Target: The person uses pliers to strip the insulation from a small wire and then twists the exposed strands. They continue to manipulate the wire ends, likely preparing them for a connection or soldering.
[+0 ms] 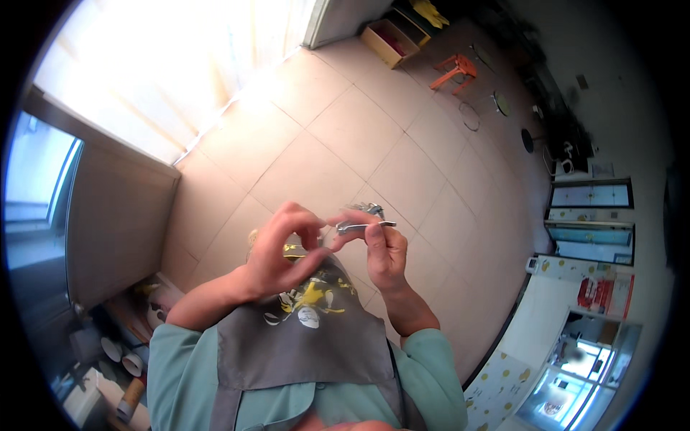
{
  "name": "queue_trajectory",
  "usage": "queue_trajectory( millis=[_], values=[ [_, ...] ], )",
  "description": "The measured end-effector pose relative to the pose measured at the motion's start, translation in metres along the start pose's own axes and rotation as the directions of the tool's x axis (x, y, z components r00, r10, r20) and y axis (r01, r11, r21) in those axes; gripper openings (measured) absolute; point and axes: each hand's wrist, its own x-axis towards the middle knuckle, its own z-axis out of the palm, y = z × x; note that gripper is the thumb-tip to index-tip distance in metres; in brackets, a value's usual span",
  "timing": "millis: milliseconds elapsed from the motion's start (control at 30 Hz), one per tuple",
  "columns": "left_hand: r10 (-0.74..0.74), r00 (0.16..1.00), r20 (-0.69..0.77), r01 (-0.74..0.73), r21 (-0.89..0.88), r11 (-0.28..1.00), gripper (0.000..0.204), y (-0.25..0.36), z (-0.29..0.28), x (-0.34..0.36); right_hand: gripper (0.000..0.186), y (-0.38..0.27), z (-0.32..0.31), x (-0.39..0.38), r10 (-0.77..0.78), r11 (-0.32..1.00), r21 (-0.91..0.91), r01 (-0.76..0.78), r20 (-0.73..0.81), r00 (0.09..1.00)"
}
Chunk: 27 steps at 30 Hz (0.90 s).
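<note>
In front of my chest my right hand (383, 257) is closed on a small silver nail clipper (368, 225), its thumb pressed on the lever. A cluster of metal keys (372, 209) hangs by the same fingers, partly hidden behind them. To the left, my left hand (284, 248) is raised with its fingers bent and a gap between thumb and forefinger. Nothing shows in it. Its fingertips come close to the clipper's jaw end; whether they touch the right hand's fingers I cannot tell. Below both hands lies my grey apron (287, 352) with a yellow and white print.
Pale tiles cover the floor (309, 161). An orange stool (458, 70) and an open cardboard box (389, 43) stand farther off. At the left are a brown door panel (118, 223) and rolled items (131, 396). A white patterned counter (514, 337) runs along the right.
</note>
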Motion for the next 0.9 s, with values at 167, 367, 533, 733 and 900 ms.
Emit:
queue_trajectory(
  millis=[167,367,533,733,900],
  values=[
    [0.305,0.946,0.114,-0.322,0.473,0.821,0.045,-0.011,0.044,0.035,0.044,-0.003,-0.033,-0.008,0.049,0.996,-0.072,-0.055,-0.083,0.995],
    [0.196,0.970,0.141,-0.232,0.313,0.921,0.032,-0.030,0.095,0.072,0.047,-0.007,-0.094,-0.014,0.119,0.984,0.140,-0.112,-0.048,0.992],
    [-0.044,0.981,0.191,0.020,0.124,0.992,0.031,-0.041,0.140,0.109,0.044,-0.032,-0.179,-0.022,0.078,0.994,-0.057,-0.093,-0.229,0.970],
    [0.033,0.969,0.247,-0.080,0.183,0.980,0.033,-0.063,0.195,0.158,0.015,-0.032,-0.254,0.013,-0.306,0.864,-0.462,0.203,-0.160,0.939],
    [-0.003,0.977,0.214,-0.039,0.193,0.980,0.029,-0.099,0.211,0.215,0.015,-0.030,-0.298,0.053,-0.104,0.930,-0.365,0.036,-0.168,0.980]
  ],
)
